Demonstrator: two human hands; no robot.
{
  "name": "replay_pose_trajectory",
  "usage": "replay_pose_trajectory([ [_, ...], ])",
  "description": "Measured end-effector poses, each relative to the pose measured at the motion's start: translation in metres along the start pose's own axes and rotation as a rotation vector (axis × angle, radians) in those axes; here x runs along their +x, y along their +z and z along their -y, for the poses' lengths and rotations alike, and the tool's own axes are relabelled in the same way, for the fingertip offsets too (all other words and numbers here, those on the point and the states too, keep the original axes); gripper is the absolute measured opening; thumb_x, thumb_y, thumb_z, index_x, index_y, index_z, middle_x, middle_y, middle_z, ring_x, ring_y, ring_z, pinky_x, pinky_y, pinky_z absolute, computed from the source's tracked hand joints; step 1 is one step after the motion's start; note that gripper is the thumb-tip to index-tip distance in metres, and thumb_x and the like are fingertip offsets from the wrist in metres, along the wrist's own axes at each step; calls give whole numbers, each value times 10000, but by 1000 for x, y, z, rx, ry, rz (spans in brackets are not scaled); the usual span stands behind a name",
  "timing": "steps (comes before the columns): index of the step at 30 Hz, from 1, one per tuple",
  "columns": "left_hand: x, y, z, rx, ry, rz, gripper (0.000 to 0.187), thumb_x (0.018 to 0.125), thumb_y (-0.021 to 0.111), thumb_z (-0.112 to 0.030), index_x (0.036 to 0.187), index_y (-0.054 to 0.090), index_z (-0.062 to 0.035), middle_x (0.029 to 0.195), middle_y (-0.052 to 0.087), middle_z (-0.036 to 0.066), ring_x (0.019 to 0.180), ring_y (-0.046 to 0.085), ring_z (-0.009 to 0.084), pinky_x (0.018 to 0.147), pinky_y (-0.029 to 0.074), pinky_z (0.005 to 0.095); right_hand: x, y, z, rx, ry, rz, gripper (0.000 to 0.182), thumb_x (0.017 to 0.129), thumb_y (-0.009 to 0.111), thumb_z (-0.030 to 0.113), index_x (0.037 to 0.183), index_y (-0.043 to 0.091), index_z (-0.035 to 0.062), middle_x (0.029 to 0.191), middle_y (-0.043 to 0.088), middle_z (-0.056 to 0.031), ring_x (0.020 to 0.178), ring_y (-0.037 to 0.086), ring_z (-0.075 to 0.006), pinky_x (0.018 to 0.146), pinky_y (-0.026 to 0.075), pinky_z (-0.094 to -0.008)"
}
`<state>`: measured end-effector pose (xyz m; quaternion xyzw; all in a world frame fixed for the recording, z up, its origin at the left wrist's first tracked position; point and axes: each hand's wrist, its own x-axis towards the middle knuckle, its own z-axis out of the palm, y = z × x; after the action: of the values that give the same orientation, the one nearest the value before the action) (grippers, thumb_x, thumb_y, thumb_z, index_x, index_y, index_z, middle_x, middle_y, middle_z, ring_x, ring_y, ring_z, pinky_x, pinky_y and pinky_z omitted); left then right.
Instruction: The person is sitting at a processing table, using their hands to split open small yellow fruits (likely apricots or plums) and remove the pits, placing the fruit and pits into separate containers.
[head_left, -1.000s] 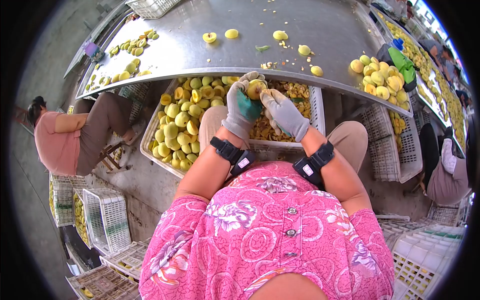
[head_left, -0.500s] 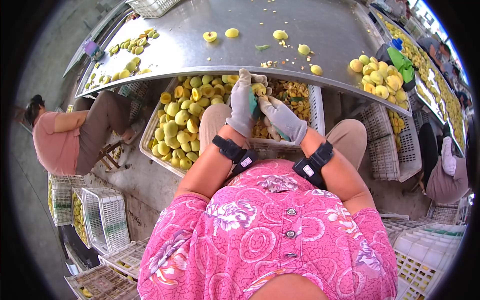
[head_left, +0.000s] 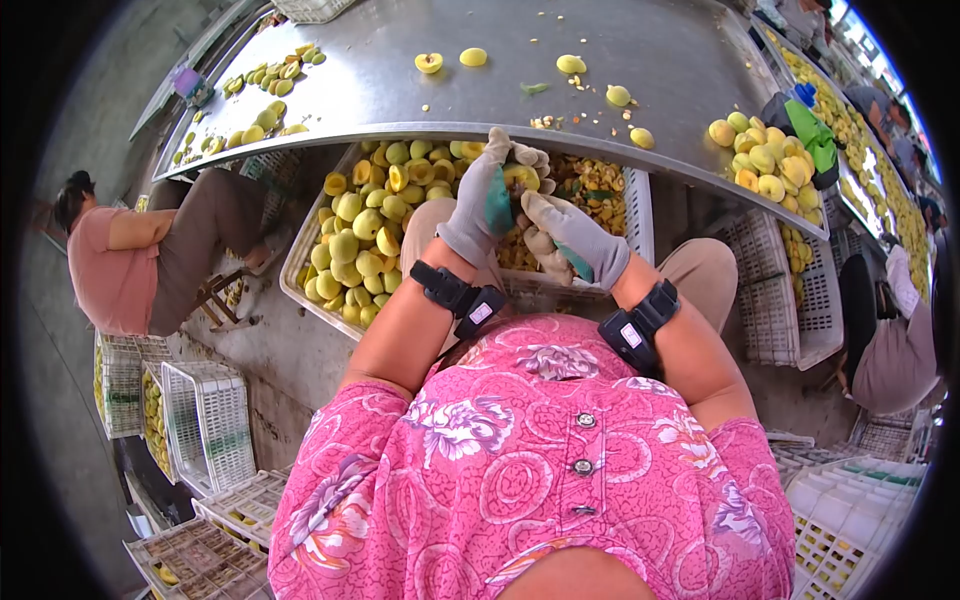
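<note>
My left hand (head_left: 485, 205), in a grey glove with a green palm, is closed around a yellow-green peach (head_left: 519, 178) just below the table edge. Close against the fruit is my right hand (head_left: 578, 238), gloved the same way, with its fingers curled together. Whatever sits inside those right fingers is hidden. Below my hands is a white crate (head_left: 637, 215) of cut scraps (head_left: 590, 188). To its left stands another crate (head_left: 292, 283) heaped with whole and halved peaches (head_left: 345, 245).
A metal table (head_left: 400, 105) spans the front, with scattered peaches and a pile (head_left: 770, 160) at its right corner. One person (head_left: 120, 250) sits at left, another (head_left: 895, 350) at right. Crates (head_left: 210, 425) stand behind on both sides.
My hands have shifted slightly, and the right fingers have drawn a little away from the peach, leaving more of it visible. The left hand keeps its hold.
</note>
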<state>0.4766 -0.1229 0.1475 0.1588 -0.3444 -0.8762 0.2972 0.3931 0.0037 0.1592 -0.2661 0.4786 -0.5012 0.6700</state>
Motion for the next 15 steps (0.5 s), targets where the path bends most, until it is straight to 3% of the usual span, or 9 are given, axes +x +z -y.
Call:
replay_pose_trajectory([
  [2, 0, 0, 1, -53, -39, 8, 451, 978, 471, -454, 817, 575, -45, 818, 615, 87, 713, 598, 203, 686, 542, 355, 1, 1, -1, -7, 15, -1, 344, 968, 455, 510, 977, 480, 166, 562, 410, 56, 368, 380, -58, 305, 306, -246],
  [4, -1, -2, 7, 315, 125, -43, 444, 985, 450, -456, 793, 545, -68, 832, 613, 89, 746, 598, 210, 710, 538, 370, 3, 5, -4, -165, -124, -53, 384, 962, 463, 519, 976, 492, 136, 556, 403, 59, 368, 381, -60, 302, 306, -245],
  [5, 0, -3, 5, 314, 126, -44, 444, 985, 450, -456, 793, 545, -68, 832, 613, 89, 746, 598, 210, 710, 538, 370, 1, 5, -4, -166, -122, -52, 384, 962, 463, 519, 976, 492, 136, 556, 403, 59, 368, 381, -60, 302, 306, -245],
  [7, -1, -7, 2, -4, -82, 46, 466, 991, 418, -471, 790, 545, -71, 843, 614, 91, 783, 601, 224, 725, 533, 389, -3, 3, -3, 14, 6, 23, 365, 970, 461, 493, 922, 492, 133, 539, 406, 66, 358, 389, -65, 305, 300, -251],
  [11, 0, -16, -4, -15, -139, 191, 517, 987, 407, -494, 812, 587, -42, 847, 619, 101, 805, 604, 241, 721, 530, 403, -2, -3, -3, -26, 35, 69, 359, 968, 465, 497, 919, 492, 142, 540, 404, 66, 356, 382, -65, 304, 288, -256],
  [13, 6, -19, -1, 62, -108, 200, 512, 987, 417, -484, 794, 585, -41, 839, 626, 105, 792, 605, 249, 705, 529, 407, -1, -4, -5, -11, 86, 77, 365, 963, 471, 506, 915, 493, 144, 540, 400, 67, 352, 371, -66, 305, 279, -257],
  [15, -2, -12, -3, 339, -13, 108, 495, 981, 449, -471, 775, 582, -40, 799, 629, 109, 738, 606, 245, 676, 528, 386, -2, -3, -9, 18, 79, 78, 366, 962, 473, 508, 913, 492, 146, 540, 398, 66, 349, 363, -67, 304, 275, -257],
])
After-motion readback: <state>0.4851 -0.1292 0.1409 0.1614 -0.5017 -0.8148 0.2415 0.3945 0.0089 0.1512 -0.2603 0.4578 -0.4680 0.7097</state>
